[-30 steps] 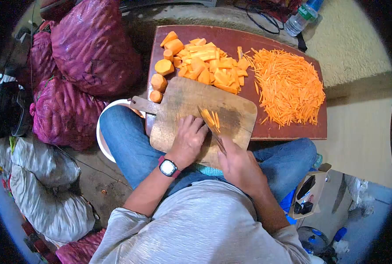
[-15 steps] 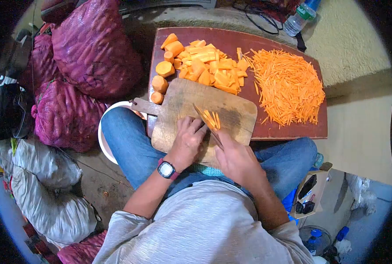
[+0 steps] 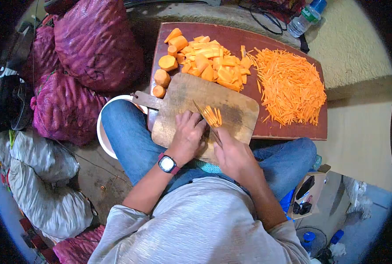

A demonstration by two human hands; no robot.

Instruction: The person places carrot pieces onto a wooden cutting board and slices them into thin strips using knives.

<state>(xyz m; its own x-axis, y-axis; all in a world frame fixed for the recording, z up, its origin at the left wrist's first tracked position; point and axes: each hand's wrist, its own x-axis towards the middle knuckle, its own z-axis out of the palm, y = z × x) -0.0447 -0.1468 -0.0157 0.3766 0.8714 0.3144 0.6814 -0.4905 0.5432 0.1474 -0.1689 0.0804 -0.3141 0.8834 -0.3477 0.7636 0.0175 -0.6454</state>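
A wooden cutting board (image 3: 178, 99) with a short handle lies partly over the front edge of the red-brown table and partly over my lap. My right hand (image 3: 236, 155) grips a knife (image 3: 208, 122), its blade pointing up and left across the board. Thin carrot strips (image 3: 212, 116) lie along the blade's right side. Just left of the knife, my left hand (image 3: 188, 136) presses down with curled fingers; whatever is under them is hidden. Beyond the board are a pile of carrot slices (image 3: 215, 64) and several thick carrot chunks (image 3: 162, 78).
A large heap of carrot shreds (image 3: 290, 88) covers the right part of the table (image 3: 308, 131). A white tub (image 3: 104, 143) stands by my left knee. Full purple mesh sacks (image 3: 97, 46) and white sacks (image 3: 46, 193) crowd the left. A plastic bottle (image 3: 299, 25) lies at the back right.
The view has shifted slightly. Both hands stay at nearly the same place on the board, and the strips beside the blade have spread a little.
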